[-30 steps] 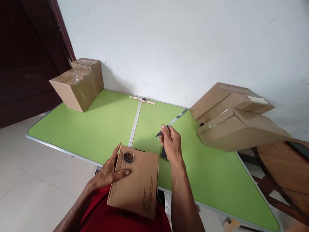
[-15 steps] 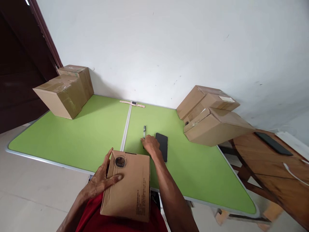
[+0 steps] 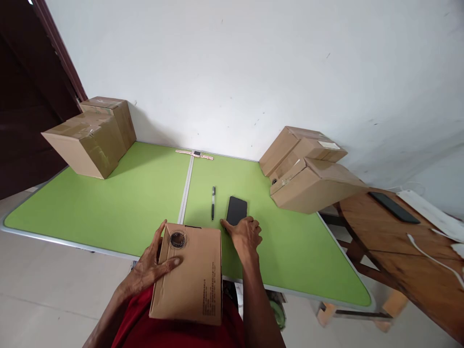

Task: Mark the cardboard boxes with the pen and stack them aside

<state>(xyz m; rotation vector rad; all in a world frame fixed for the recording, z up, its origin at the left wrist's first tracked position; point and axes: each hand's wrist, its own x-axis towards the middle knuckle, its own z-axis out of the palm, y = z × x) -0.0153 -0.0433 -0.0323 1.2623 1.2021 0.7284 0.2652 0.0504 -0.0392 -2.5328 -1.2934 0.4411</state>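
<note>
You face a plain white wall (image 3: 253, 63) behind a green folding table (image 3: 119, 203). A dark wooden door frame (image 3: 58, 53) rises at your left, a brown wooden table (image 3: 406, 246) stands at your right, pale floor tiles (image 3: 47, 290) below.

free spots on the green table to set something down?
Bare: the table left half, between the taped boxes and centre seam. Also right front, below the box stack. Crowded: pen, phone, right hand.
</note>
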